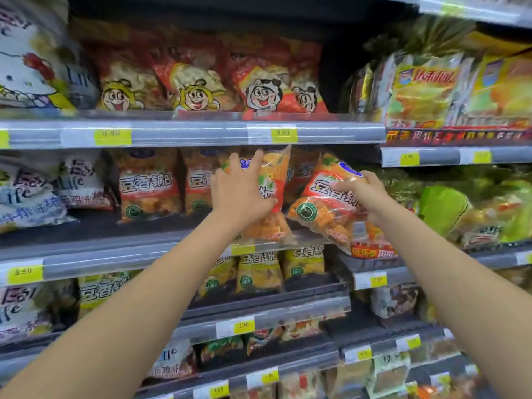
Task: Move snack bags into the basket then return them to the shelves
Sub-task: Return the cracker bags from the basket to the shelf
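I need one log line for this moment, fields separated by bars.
left hand: holds left bag | right hand: holds right bag | place: shelf front | basket: unseen

Top-left white cartoon bag point(26, 61) cut by edge, price tag point(408, 158) digits blurred, orange bag point(276, 174) print behind left hand point(236, 194)

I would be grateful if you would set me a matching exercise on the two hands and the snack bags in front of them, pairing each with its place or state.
Things:
1. left hand
2. right hand
3. red bags with cartoon faces
4. yellow bags

Places or states:
A. one level below both hands
B. grips the tilted orange bag
C. one level above both hands
D. grips the upright orange bag

Pairs: 1-D, 2-B, 3-C, 4-A
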Available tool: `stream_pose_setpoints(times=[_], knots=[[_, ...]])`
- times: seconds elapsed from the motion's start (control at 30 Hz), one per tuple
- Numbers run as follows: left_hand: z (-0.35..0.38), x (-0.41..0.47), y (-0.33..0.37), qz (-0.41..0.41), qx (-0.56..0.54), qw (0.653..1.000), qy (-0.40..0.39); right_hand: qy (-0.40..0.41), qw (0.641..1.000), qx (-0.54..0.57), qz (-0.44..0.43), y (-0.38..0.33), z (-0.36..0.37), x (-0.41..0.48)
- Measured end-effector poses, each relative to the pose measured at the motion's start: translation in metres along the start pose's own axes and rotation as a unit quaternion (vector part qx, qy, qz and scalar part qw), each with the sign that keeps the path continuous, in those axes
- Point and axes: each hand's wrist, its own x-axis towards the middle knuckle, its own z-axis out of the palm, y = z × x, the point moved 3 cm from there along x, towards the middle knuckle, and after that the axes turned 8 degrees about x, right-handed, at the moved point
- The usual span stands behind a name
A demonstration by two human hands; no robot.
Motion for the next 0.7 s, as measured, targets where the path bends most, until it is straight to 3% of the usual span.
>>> stream_pose_setpoints(times=[0.1, 0.33, 0.47, 0.7], knots=[[0.011, 0.015, 0.021, 0.007, 0.022, 1.0, 0.019, -0.008, 1.0, 0.023, -0.008, -0.001, -0.002, 0.027], [0.041, 0.049, 0.05, -0.063, 0.02, 0.997, 0.033, -0.03, 0.996, 0.084, -0.015, -0.004, 0.015, 0.085], [0.064, 0.056, 0.063, -0.106, -0.01, 0.993, 0.051, -0.02, 0.999, 0.043, -0.019, 0.002, 0.03, 0.114], [0.09, 0.062, 0.085, -0.153, 0.017, 0.984, 0.094, -0.069, 0.988, -0.018, -0.138, 0.025, 0.041, 0.147]])
